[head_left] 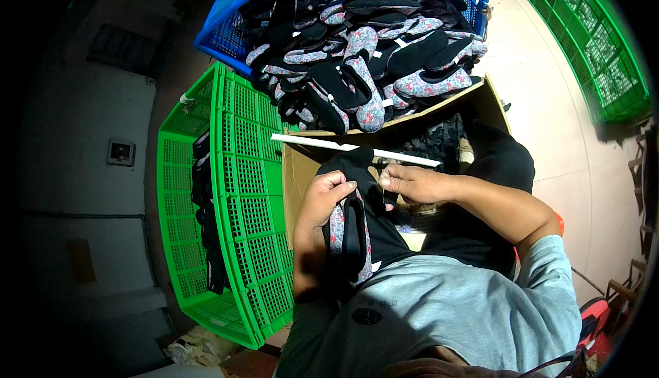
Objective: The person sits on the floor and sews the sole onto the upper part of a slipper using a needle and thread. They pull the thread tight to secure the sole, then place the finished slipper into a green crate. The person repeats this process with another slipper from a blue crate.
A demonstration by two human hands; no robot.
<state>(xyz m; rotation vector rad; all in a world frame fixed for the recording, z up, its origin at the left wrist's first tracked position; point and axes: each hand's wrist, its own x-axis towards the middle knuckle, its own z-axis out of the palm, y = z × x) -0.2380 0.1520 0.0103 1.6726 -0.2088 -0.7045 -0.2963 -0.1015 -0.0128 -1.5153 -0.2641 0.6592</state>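
My left hand [322,199] is closed on the toe end of a slipper [336,235] with a floral pattern and a black inside. The slipper hangs down over my lap, its opening facing up, with a small white tag near its lower end. Close to its right, my right hand [412,183] is closed, thumb against the fingers, around a small dark thing that I cannot make out. A gap separates the two hands. Past them, a white bar [316,142] lies across an open cardboard box [294,189].
A blue crate [223,31] at the far side overflows with a heap of floral and black slippers [371,69]. On the left stands a green crate [257,254] with dark items inside. Another green crate [590,48] stands at the far right. Black scraps [439,138] lie inside the box.
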